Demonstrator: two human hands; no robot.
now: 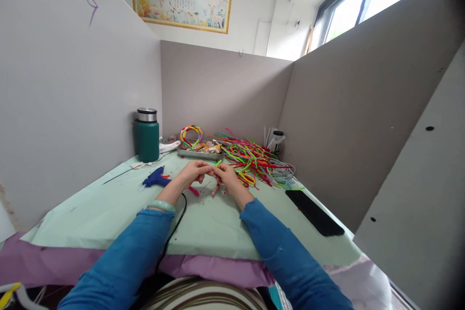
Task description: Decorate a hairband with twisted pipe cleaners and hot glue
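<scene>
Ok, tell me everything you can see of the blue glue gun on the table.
The blue glue gun looks plastic and lies on its side on the pale green table cover, just left of the left hand, which does not touch it. Red scraps lie against it. A black cord runs from near it under the left forearm; the join is hidden. Trigger and nozzle are too small to tell.

Flask (147, 136), glue gun (155, 178) and phone (314, 212) sit apart.
</scene>
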